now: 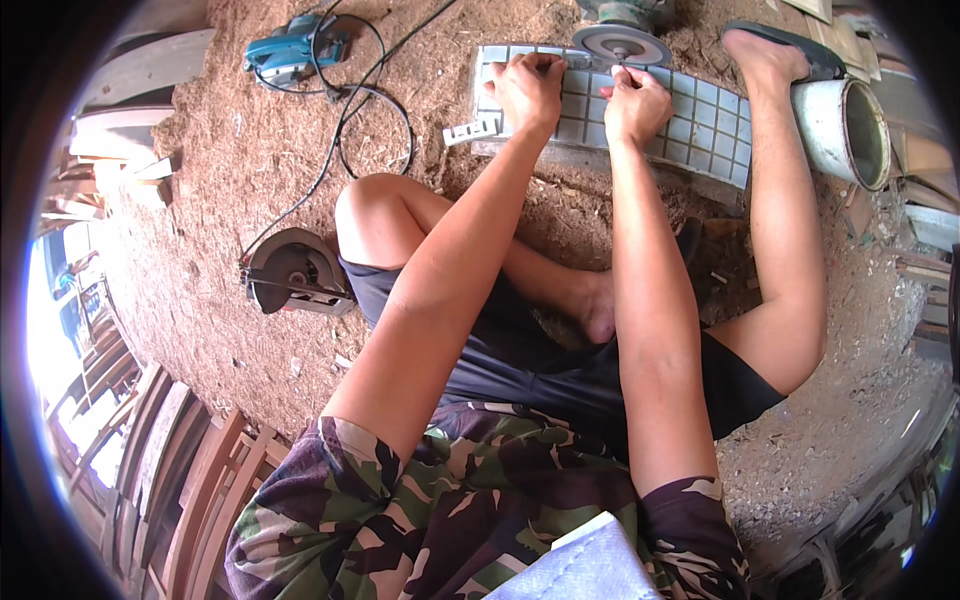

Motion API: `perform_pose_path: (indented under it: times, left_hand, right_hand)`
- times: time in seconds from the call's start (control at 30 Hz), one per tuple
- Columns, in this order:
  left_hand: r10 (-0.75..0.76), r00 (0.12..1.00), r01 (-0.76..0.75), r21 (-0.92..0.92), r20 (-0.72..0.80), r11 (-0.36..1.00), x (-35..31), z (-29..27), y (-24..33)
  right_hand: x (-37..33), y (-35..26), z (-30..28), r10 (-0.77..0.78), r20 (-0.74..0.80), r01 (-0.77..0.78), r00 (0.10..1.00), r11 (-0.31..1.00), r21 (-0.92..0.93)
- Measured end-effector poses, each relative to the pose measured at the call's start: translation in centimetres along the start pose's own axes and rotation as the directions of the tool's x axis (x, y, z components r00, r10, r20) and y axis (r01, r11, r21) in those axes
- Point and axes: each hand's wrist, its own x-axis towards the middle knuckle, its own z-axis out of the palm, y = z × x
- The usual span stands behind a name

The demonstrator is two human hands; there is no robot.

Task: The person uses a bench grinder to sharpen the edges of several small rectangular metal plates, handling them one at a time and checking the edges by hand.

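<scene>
In front of me a tiled board [700,125] with pale blue-grey squares lies on the ground. At its far edge stands a bench grinder [640,12] with a round grey grinding wheel [620,45]. A thin, flat grey metal piece [588,62] stretches between my hands beside the wheel. My left hand [530,92] is closed around its left end, over the tiles. Just below the wheel, my right hand [638,105] pinches the other end between thumb and fingers. Whether the metal touches the wheel is hard to see.
Wood shavings [230,180] cover the ground. A teal power tool [290,50] with a looped black cable [410,140] lies far left; a circular saw [295,272] is nearer. By the board are a slotted white piece [470,131] and a pale bucket [835,130]. Timber [200,490] is stacked left.
</scene>
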Motion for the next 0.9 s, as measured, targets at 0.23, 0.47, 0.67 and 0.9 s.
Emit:
perform_pose_path:
  times: [0.23, 0.47, 0.67, 0.9]
  left_hand:
    - [0.006, 1.000, -0.006, -0.025, -0.010, 1.000, 0.1, 0.1, 0.2]
    - [-0.021, 1.000, 0.021, 0.010, 0.008, 1.000, 0.3, 0.2, 0.3]
    - [-0.020, 1.000, 0.020, 0.015, 0.011, 1.000, 0.2, 0.3, 0.6]
    - [-0.034, 0.999, 0.034, 0.018, 0.020, 0.999, 0.0, 0.4, 1.0]
  right_hand:
    - [0.0, -0.1, 0.0, -0.020, -0.017, 0.021, 1.000, 0.996, 0.086]
    - [0.1, 0.0, -0.1, -0.011, -0.008, 0.012, 1.000, 0.995, 0.094]
    - [0.3, 0.2, -0.3, -0.005, -0.015, 0.007, 1.000, 0.996, 0.088]
    - [0.4, 0.2, -0.6, -0.001, -0.017, 0.003, 1.000, 0.994, 0.107]
